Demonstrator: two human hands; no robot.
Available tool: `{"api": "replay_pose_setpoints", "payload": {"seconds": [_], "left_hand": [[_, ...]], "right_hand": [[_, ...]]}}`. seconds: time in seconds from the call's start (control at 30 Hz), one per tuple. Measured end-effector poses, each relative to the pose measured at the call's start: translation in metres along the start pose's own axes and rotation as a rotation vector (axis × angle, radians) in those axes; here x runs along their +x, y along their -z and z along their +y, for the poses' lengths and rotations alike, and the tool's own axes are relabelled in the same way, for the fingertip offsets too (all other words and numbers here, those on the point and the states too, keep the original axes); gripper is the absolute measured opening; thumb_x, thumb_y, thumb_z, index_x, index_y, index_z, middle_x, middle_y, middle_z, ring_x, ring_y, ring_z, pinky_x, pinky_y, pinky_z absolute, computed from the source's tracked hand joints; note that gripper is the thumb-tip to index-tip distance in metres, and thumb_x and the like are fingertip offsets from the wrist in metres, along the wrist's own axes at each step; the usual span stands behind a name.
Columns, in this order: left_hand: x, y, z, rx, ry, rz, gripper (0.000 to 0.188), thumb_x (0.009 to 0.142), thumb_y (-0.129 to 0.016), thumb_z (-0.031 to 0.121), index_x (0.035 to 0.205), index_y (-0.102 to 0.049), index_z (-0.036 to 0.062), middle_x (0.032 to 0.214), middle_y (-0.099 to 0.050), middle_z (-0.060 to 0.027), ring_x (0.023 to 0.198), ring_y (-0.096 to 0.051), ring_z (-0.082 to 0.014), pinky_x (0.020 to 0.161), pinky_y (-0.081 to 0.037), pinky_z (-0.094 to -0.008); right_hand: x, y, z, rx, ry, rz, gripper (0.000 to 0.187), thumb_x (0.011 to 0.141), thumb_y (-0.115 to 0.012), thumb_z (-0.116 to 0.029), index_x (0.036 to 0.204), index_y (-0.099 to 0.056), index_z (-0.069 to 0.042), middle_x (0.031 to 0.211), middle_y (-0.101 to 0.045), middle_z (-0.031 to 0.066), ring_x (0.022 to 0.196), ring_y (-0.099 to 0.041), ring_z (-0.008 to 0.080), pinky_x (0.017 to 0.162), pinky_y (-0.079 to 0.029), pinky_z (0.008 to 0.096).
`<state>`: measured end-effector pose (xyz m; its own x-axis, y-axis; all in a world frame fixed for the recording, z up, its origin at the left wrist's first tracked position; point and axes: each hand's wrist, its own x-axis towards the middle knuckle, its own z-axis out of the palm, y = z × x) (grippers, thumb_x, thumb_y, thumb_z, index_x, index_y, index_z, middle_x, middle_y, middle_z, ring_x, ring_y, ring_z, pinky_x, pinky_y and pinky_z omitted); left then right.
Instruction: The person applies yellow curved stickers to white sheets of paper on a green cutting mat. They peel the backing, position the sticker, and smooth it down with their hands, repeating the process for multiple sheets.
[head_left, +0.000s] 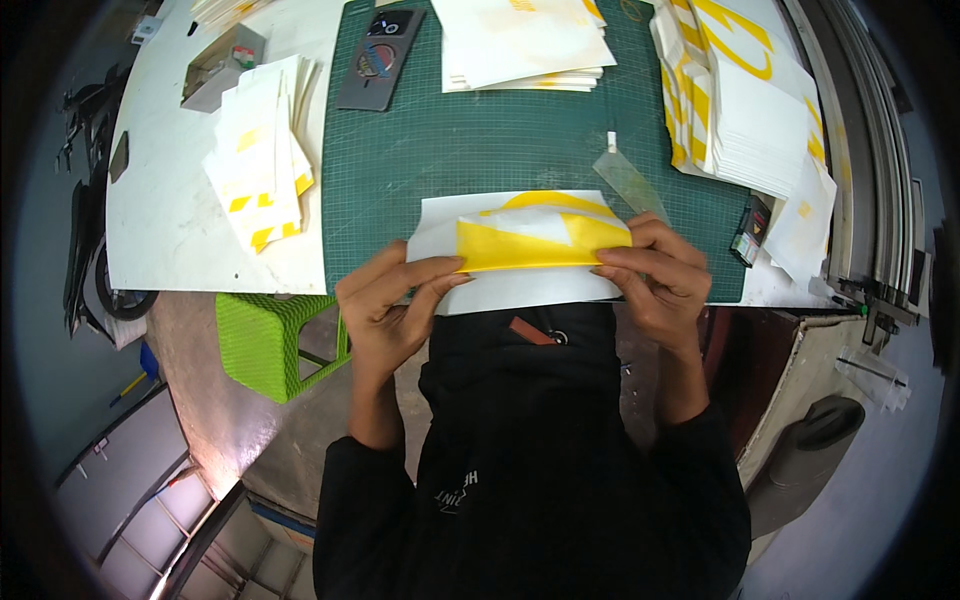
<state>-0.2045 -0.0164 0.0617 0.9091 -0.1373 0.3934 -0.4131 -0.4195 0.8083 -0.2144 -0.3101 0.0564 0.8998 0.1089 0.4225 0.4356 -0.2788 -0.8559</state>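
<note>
A white and yellow printed paper sheet, partly folded over itself, lies at the near edge of the green cutting mat. My left hand pinches the left end of its yellow fold between thumb and fingers. At the fold's other end, my right hand grips the paper in the same way. The fold runs nearly level between the two hands. A plain white part of the sheet shows below it, reaching the table's front edge. A clear plastic strip lies just beyond my right hand.
Stacks of white and yellow paper stand at the back, right and left. A dark phone rests on the mat's far left. A small black box sits at the right edge. A green stool stands below the table's left side.
</note>
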Motion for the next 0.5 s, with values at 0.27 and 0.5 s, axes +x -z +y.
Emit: {"api": "replay_pose_setpoints", "payload": {"seconds": [0.27, 0.5], "left_hand": [[0.0057, 0.0018, 0.0027, 0.056, 0.029, -0.043, 0.019, 0.078, -0.089, 0.0, 0.096, -0.083, 0.0036, 0.067, -0.06, -0.0042, 0.058, -0.053, -0.0121, 0.053, -0.039, -0.027], [0.0072, 0.0025, 0.0031, 0.088, 0.085, -0.078, 0.015, 0.079, -0.088, 0.003, 0.093, -0.082, 0.004, 0.084, -0.062, -0.0073, 0.075, -0.057, -0.0168, 0.064, -0.044, -0.0292]], "right_hand": [[0.0003, 0.0002, 0.0004, -0.034, 0.009, -0.005, 0.017, 0.079, -0.085, 0.004, 0.096, -0.081, 0.003, 0.085, -0.068, 0.0113, 0.077, -0.065, 0.0201, 0.068, -0.05, 0.0319], [0.0, 0.0032, 0.0005, -0.113, -0.002, -0.052, 0.019, 0.079, -0.086, 0.0, 0.096, -0.08, 0.004, 0.088, -0.071, 0.0143, 0.078, -0.065, 0.0217, 0.068, -0.05, 0.0334]]}}
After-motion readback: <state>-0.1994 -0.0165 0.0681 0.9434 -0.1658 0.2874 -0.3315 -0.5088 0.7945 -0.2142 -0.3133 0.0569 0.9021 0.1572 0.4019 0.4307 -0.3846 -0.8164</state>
